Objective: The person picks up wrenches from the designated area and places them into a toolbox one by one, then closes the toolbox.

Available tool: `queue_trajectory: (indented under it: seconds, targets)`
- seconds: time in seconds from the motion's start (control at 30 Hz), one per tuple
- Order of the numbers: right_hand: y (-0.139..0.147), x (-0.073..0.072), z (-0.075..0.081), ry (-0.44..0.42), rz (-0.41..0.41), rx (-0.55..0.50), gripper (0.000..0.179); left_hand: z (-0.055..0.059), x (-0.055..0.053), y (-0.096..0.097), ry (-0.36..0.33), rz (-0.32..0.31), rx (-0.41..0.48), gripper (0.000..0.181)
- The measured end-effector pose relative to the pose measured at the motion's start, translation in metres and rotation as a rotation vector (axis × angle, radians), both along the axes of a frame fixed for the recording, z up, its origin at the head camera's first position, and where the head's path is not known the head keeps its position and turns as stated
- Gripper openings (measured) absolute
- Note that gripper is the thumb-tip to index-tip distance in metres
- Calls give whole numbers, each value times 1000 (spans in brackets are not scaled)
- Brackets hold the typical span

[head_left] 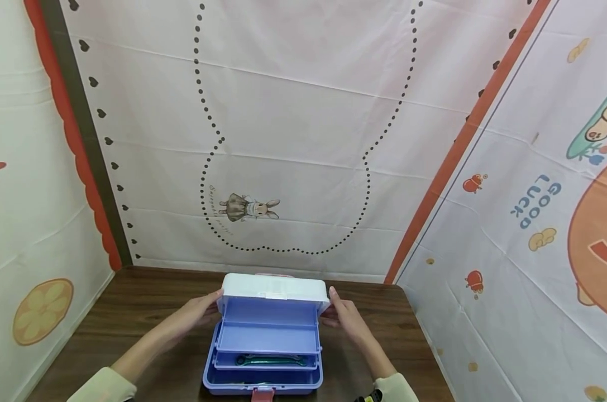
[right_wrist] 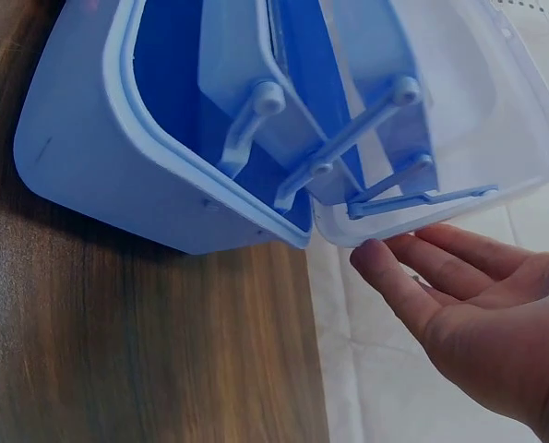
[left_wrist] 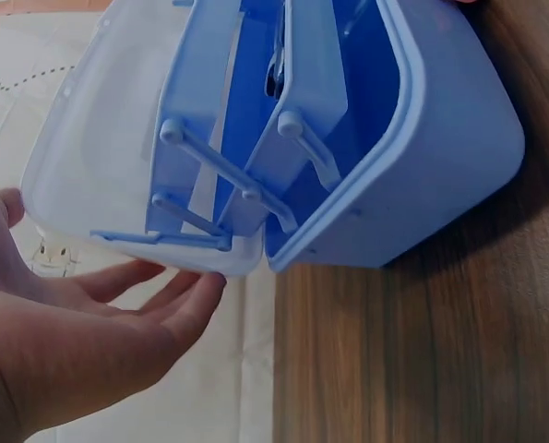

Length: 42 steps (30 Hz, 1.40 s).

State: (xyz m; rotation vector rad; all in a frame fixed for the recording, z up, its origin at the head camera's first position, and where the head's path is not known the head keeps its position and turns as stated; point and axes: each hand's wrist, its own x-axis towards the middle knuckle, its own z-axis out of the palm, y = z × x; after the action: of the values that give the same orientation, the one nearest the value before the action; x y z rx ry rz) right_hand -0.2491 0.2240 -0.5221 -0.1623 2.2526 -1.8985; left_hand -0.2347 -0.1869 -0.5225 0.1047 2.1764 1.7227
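Note:
A blue plastic toolbox stands with its translucent white lid raised and its hinged trays spread in steps. At the lid's left side, my left hand holds it, thumb at the edge and fingers along the outer wall. My right hand holds the opposite side in the same way, fingertips against the lid's lower edge in the right wrist view. Inside the lower tray lies a green ratchet wrench. Blue hinge arms join the trays to the box and lid.
The toolbox sits on a dark wooden table. A reddish latch hangs at the box's front. Printed white cloth rises behind the table, with more cloth on both sides.

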Motion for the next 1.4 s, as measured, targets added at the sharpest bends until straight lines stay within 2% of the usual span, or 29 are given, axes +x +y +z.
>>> queue_trajectory:
  seconds: [0.13,0.23,0.33,0.47,0.57,0.77,0.97,1.13,1.4]
  targets:
    - [2,2,3,21,41,82,75,-6,3,-4,27,-55,57,83]
    - [4,5,2,53,70,147,69,-9,11,-4,64,-63,62,77]
    - [7,10,0,88,100,217,62,-13,21,-3,106,-40,18,75]
    - [10,18,-7,159,129,282,53,-20,31,-2,175,4,-85,74]
    - [13,22,-15,194,145,270,49,-26,34,-2,237,7,-111,71]
    - [15,29,-29,193,160,163,54,-40,37,-4,337,-15,-69,67]
    - [13,31,-43,179,148,52,63,-51,36,-1,412,14,-65,69]
    - [13,25,-50,198,129,4,67,-60,29,5,490,52,-101,71]
    - [9,17,-59,281,90,114,79,-79,12,5,544,60,-157,84]
